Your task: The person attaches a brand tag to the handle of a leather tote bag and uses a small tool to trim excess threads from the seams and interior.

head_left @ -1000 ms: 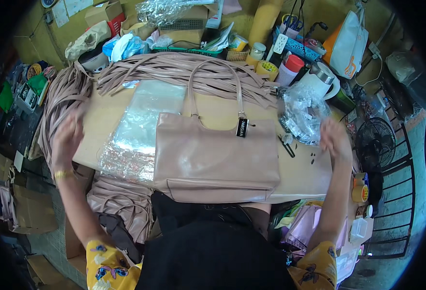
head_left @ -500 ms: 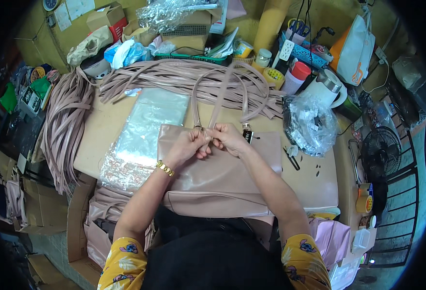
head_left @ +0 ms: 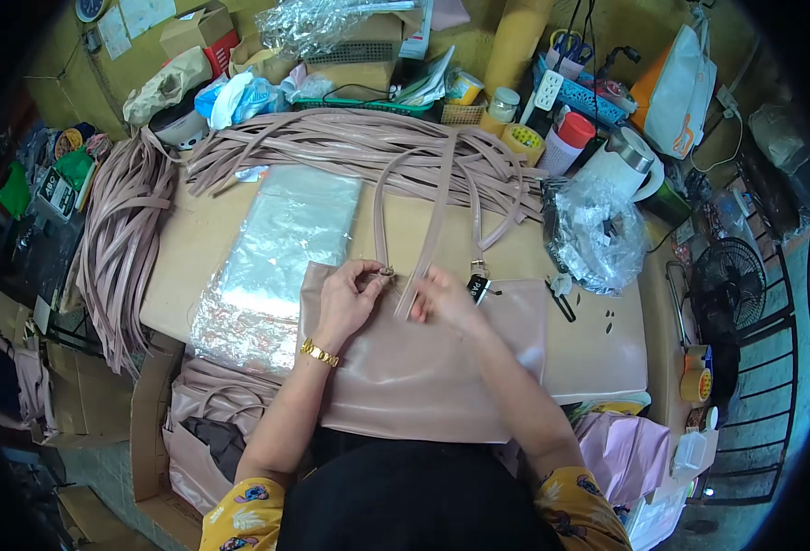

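Note:
A dusty-pink handbag (head_left: 423,386) lies flat at the near edge of the table, beneath both hands. At its upper left, my left hand (head_left: 348,301) pinches a small metal ring (head_left: 386,272) where a strap loop meets the bag. My right hand (head_left: 443,299) is closed around a long flat pink strap (head_left: 436,216). The strap's lower end hangs over the bag, and its upper part runs away across the table. A dark tag (head_left: 478,287) hangs at the bag's right strap fitting. Some of the right fingertips are hidden behind the strap.
Bundled pink straps (head_left: 304,138) stretch along the back, with another bundle (head_left: 124,239) at left. Clear plastic bags (head_left: 285,220) lie left of the handbag. Small black clippers (head_left: 561,301), crumpled plastic (head_left: 598,234) and a white kettle (head_left: 623,165) are at right.
My hands have drawn apart, the left moving left and the right moving right and nearer with the strap. The handbag has shifted toward me, and the strap's end now shows below my right hand.

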